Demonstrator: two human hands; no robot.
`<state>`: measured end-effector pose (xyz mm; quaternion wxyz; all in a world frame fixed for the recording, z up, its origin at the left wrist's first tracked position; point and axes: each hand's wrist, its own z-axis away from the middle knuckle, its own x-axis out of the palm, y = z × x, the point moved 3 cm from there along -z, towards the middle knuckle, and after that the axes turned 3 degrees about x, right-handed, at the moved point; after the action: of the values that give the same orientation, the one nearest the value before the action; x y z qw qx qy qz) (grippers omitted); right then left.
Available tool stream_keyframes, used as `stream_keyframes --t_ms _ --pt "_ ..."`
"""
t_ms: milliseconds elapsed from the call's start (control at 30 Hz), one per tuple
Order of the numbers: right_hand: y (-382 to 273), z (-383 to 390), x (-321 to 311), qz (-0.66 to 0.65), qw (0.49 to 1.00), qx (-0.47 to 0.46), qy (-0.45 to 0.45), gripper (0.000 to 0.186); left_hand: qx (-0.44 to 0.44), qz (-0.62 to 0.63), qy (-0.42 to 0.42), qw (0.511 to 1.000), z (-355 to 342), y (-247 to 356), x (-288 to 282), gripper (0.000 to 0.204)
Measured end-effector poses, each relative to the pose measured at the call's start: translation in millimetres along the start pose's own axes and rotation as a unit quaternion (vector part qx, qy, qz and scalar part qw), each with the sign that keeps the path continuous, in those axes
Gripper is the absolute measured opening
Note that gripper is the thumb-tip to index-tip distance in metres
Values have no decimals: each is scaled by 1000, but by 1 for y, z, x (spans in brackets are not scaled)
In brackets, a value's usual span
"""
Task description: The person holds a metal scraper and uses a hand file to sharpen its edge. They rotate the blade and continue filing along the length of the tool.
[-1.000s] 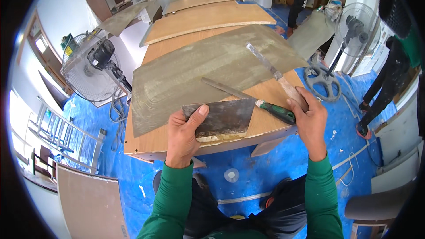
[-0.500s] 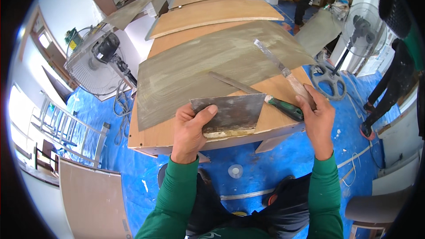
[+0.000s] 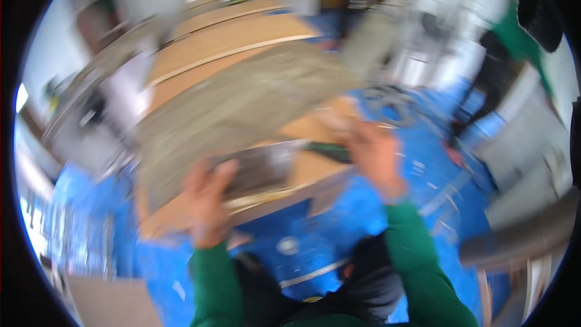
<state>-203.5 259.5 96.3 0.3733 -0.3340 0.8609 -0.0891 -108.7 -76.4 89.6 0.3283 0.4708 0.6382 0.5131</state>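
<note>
Motion blur softens the whole view, and the finer edges cannot be verified. At the near edge of the wooden bench top point(image 3: 318, 172), the left hand point(image 3: 209, 197) grips a dark metal plate point(image 3: 257, 169), covering its left end. Over the bench top's right side, the right hand point(image 3: 376, 151) is closed on a pale-handled tool point(image 3: 334, 122) (its blade is lost in the smear). A green handle point(image 3: 328, 151) lies between the plate and the right hand, which hides its outer end; whether the fingers touch it cannot be told. A grey-brown sheet point(image 3: 230, 109) covers much of the bench top. Beyond the bench top stand tan boards point(image 3: 230, 39); left of it, a fan point(image 3: 91, 109) is barely legible. Right of it are a grey wheel-like base point(image 3: 387, 103) and a green-sleeved person point(image 3: 517, 42), partly obscured by a dark shape at the rim. Blue floor covering point(image 3: 345, 212) extends below.
</note>
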Motion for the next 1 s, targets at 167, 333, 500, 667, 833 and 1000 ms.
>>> stream_keyframes --t_ms 167,333,500,667,833,1000 --pt "-2 -6 22 -46 999 -14 20 33 -18 197 6 980 -18 -43 -45 26" --pt "16 12 1 -52 998 23 39 31 145 -138 -49 979 -20 -52 -43 37" --pt "16 10 -2 -37 998 40 36 27 -20 151 -16 988 -26 -34 -16 24" --pt "7 7 5 -57 997 22 38 25 -18 130 9 991 -28 -38 -47 27" --pt "13 9 4 -51 998 21 44 23 -9 138 -13 990 -36 -49 -49 29" --pt "18 9 7 -25 998 25 59 20 -18 77 131 988 -14 -37 -23 41"
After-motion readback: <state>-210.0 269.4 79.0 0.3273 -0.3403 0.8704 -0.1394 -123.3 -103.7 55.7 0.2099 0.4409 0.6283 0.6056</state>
